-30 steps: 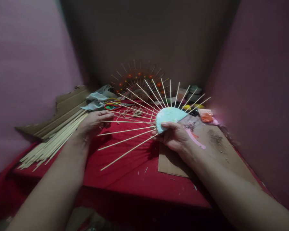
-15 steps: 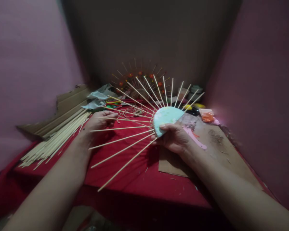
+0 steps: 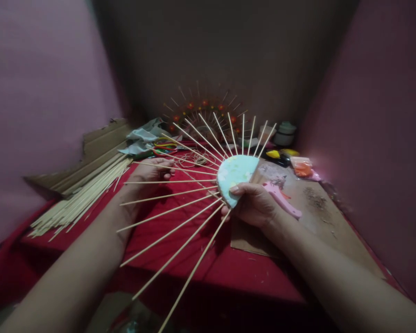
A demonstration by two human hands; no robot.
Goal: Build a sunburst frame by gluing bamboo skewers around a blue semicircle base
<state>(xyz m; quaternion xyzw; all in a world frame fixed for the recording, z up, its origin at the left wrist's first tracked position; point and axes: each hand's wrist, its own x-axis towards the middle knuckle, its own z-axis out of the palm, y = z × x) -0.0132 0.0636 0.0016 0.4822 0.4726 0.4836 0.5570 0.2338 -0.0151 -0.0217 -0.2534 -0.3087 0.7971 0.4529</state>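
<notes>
My right hand point(image 3: 254, 201) grips the lower corner of a pale blue half-disc point(image 3: 237, 173), thumb on its face and fingers behind. Several thin wooden sticks point(image 3: 166, 216) fan out from the disc's curved edge, upward, to the left and down toward me. My left hand point(image 3: 156, 170) is behind the left-hand sticks, its fingers pinched together. From those fingers a thin twine point(image 3: 194, 179) runs to the stick bases near the disc's edge. A loose tangle of the same twine lies on the table behind.
On the red cloth point(image 3: 208, 249) lie a bundle of sticks point(image 3: 79, 199), cardboard point(image 3: 104, 143) and scissors point(image 3: 164, 147) at left. Pink-handled cutters point(image 3: 284, 201) rest on a cardboard sheet point(image 3: 253, 240) at right. Behind stands a decorated stick fan point(image 3: 204, 104).
The half-disc and its sticks have turned counter-clockwise, so the lowest stick now points more steeply down toward me. My left hand has shifted slightly right, still pinching the twine.
</notes>
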